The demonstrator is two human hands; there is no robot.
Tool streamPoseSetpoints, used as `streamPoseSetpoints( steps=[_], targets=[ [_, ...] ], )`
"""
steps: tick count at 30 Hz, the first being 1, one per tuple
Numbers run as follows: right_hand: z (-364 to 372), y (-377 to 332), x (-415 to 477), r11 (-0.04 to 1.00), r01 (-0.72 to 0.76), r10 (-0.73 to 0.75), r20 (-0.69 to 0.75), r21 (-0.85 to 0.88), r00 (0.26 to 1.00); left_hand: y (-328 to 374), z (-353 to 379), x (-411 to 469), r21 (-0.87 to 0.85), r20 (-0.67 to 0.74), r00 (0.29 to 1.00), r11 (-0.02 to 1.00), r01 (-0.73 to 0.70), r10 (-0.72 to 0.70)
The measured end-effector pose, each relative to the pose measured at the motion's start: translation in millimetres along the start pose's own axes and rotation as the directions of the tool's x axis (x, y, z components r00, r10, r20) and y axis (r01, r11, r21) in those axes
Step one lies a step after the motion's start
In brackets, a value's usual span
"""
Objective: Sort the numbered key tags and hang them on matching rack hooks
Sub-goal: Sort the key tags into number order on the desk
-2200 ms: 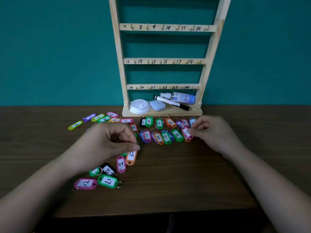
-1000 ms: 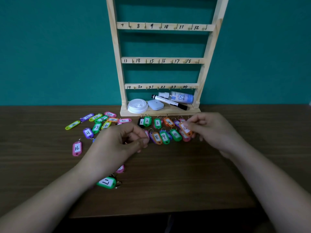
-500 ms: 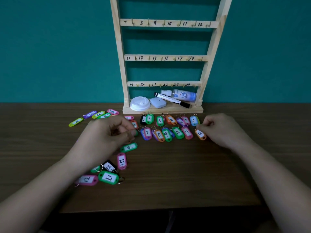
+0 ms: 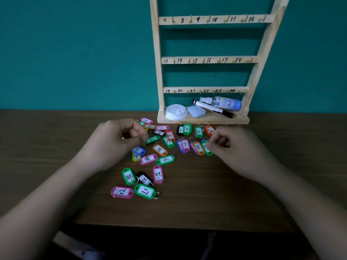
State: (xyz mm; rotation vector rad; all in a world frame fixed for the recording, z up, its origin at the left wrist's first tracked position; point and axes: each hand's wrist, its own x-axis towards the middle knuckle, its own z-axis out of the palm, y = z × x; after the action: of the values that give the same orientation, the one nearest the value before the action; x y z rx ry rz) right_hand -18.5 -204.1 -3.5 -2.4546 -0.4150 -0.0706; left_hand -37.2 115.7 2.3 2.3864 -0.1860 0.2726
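Numbered key tags [image 4: 159,150] lie scattered mid-frame on the counter [image 4: 187,203], below the rack [image 4: 206,60] at upper right. The left hand [image 4: 112,145] curls its fingers at a green tag [image 4: 153,139]. The right hand [image 4: 236,149] curls its fingers over the sorted row [image 4: 198,147]. I cannot tell whether either hand grips a tag.

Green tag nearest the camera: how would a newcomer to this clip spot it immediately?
From the wooden rack at the back of the table, come toward the near edge, past the loose tags. The last pair there is a pink tag and, on its right, the green tag: labelled 17 upside down, ring at its right end.
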Motion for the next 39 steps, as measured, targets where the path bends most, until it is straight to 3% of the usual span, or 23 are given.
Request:
streamPoseSetpoints(
  steps=[7, 14, 20, 27, 39],
  targets=[
    [41.6, -34.7, -4.3, 0.979, 0.200, -0.202, 0.074, 0.032, 0.977, -29.2, -11.7, 10.1, 0.151, -0.027, 1.000, 0.988, 0.017, -0.013],
    [69.8, -47.6, -1.8, 0.927, 0.373, -0.369, 0.104, -0.023, 0.924, -50.1, -20.0, 22.1, 0.194, 0.022, 0.980, 0.963, 0.188, -0.196],
    [75.7, -49.7, 1.0, 0.904, 0.412, -0.401, 0.106, -0.115, 0.910, -52.2, -18.3, 21.3, 0.239, 0.090, 0.976, 0.956, 0.172, -0.198],
    [82.0, -58.2, -3.4, 0.864, 0.483, -0.444, 0.239, -0.142, 0.864, -50.7, -1.2, 24.0, 0.241, 0.042, 0.981, 0.955, 0.173, -0.189],
    [79.6, -52.6, 1.0, 0.860, 0.500, -0.472, 0.211, -0.102, 0.856, -52.2, 2.2, 25.2, 0.222, -0.044, 0.995, 0.970, 0.096, -0.088]
  ],
)
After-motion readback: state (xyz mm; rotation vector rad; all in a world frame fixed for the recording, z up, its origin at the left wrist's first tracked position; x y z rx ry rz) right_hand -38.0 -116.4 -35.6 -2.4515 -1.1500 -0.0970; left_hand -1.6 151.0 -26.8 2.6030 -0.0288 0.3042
